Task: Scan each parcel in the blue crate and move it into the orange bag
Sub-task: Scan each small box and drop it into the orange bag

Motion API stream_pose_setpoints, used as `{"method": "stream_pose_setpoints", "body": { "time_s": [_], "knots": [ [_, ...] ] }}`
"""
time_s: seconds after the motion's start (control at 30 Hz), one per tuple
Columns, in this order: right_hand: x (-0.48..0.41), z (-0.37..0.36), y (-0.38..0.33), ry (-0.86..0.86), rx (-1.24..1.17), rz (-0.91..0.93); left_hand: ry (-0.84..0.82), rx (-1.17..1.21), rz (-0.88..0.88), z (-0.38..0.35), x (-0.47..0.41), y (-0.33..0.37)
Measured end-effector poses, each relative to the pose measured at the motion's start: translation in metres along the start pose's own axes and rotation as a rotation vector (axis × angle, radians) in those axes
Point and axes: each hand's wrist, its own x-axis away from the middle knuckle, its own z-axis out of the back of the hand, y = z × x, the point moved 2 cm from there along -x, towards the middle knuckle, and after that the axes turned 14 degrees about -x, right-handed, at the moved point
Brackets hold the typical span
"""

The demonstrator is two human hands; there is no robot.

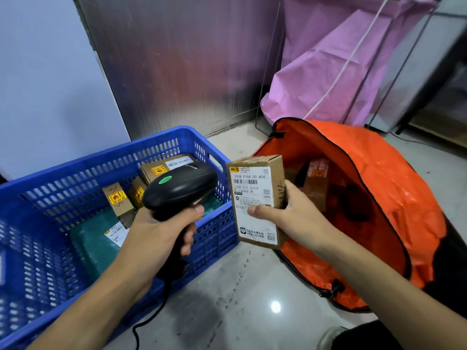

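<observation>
Grey floor (247, 286) holds the blue crate (75, 170). Over it, fingers of my left hand (161, 228) clamp the scanner (182, 188); right of it, fingers of my right hand (300, 218) grip a parcel (255, 188).

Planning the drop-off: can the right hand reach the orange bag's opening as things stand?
Likely yes: the right hand, gripping the box, is beside the orange bag, its mouth open; nothing lies between.
</observation>
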Motion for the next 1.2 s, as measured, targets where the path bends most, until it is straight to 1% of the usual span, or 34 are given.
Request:
{"method": "stream_pose_setpoints", "body": {
  "time_s": [0.1,0.17,0.23,0.37,0.57,0.63,0.7,0.77,0.83,0.87,0.93,1.03,1.2],
  "knots": [
    [0.005,0.01,0.01,-0.007,-0.005,-0.059,-0.01,-0.077,0.174,0.0,-0.013,-0.012],
    [0.008,0.018,0.019,0.013,-0.051,-0.162,-0.052,-0.118,0.234,-0.006,-0.021,-0.018],
    [0.013,0.022,0.027,-0.004,-0.042,-0.239,-0.044,-0.128,0.214,-0.016,-0.027,-0.021],
    [0.023,0.03,0.037,-0.033,-0.034,-0.291,-0.067,-0.129,0.244,-0.044,-0.03,-0.02],
    [0.012,0.061,0.056,0.087,-0.217,-0.416,-0.037,0.031,0.255,-0.076,-0.05,-0.011],
    [0.004,0.071,0.065,0.155,-0.25,-0.423,-0.037,0.07,0.228,-0.08,-0.054,-0.007],
    [-0.009,0.082,0.073,0.277,-0.298,-0.405,-0.03,0.101,0.196,-0.082,-0.058,-0.004],
    [-0.028,0.096,0.085,0.393,-0.399,-0.395,-0.018,0.129,0.172,-0.081,-0.063,-0.003],
    [-0.041,0.107,0.09,0.469,-0.474,-0.414,-0.023,0.121,0.154,-0.081,-0.069,-0.005],
    [-0.046,0.112,0.092,0.478,-0.476,-0.417,-0.028,0.117,0.152,-0.082,-0.073,-0.006],
    [-0.057,0.114,0.098,0.44,-0.423,-0.453,-0.04,0.116,0.154,-0.083,-0.079,-0.008],
    [-0.067,0.111,0.109,0.381,-0.352,-0.56,-0.04,0.134,0.178,-0.086,-0.087,-0.014],
    [-0.086,0.115,0.126,0.446,-0.324,-0.595,-0.023,0.126,0.192,-0.085,-0.096,-0.02]
  ]
}}
